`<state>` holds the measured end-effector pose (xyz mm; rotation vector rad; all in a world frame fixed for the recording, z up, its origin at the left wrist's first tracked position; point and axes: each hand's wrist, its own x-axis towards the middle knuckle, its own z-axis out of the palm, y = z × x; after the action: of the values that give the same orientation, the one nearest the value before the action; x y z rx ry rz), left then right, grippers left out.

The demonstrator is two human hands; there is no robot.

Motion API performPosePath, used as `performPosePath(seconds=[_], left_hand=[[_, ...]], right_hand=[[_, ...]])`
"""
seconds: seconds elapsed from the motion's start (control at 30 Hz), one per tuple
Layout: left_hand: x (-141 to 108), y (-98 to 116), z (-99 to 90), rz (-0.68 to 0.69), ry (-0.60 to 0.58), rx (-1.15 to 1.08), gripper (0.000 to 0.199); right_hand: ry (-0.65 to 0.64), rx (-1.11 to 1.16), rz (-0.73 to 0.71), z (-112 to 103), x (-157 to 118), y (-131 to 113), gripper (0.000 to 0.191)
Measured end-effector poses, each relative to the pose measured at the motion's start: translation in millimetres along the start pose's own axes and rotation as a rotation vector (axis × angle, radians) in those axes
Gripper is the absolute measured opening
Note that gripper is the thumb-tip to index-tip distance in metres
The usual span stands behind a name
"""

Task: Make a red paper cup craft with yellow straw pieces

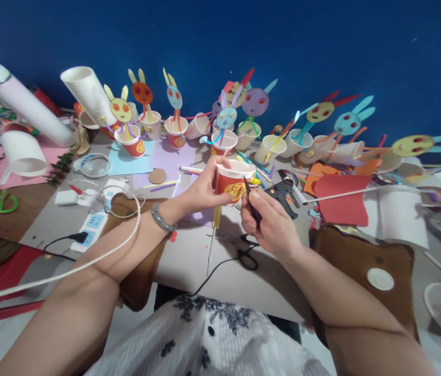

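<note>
The left hand (208, 188) grips a red cup (231, 187), thumb on its front wall and fingers near the rim; the cup is roughly upright, mouth upward, over the middle of the desk (275, 287). The right hand (269, 222) is closed around a dark tool (247, 187), its pointed tip just beside the cup's printed side; whether they touch, I cannot tell. A yellow strip (216, 216) shows below the cup, attached or merely behind it, also unclear.

Between the hands and the desk's near edge lie scissors (243, 254), a black cord (216, 269) running past them. Just beyond the right hand is a glue gun (283, 197), with red paper (341, 196) farther toward the right edge. Toward the left edge are a power strip (95, 222) and a tape roll (95, 165). Paper rabbits (227, 118) in cups line the far edge, before a blue wall (220, 31); a cup stack (87, 96) leans near the far left corner. A brown pad (365, 256) bearing a white disc (380, 279) overlaps the near edge at right.
</note>
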<state>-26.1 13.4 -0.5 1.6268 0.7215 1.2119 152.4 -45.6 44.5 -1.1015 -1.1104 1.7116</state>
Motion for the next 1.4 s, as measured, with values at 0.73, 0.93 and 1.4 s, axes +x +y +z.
performPosePath(seconds=[0.73,0.93,1.4], left_hand=[[0.5,-2.0,-5.3,0.186,0.031,0.323,0.052],[-1.7,-8.0,-4.6,0.357,0.058,0.493,0.049],[-2.9,-5.0,-2.6,0.509,0.021,0.575,0.044]], right_hand=[[0.148,-1.116,-0.452,-31.5,0.8,-19.4,0.023],[0.107,-1.311,-0.482,-33.2,-3.6,-24.7,0.060],[0.136,-1.559,-0.571,-34.6,-4.0,-16.3,0.052]])
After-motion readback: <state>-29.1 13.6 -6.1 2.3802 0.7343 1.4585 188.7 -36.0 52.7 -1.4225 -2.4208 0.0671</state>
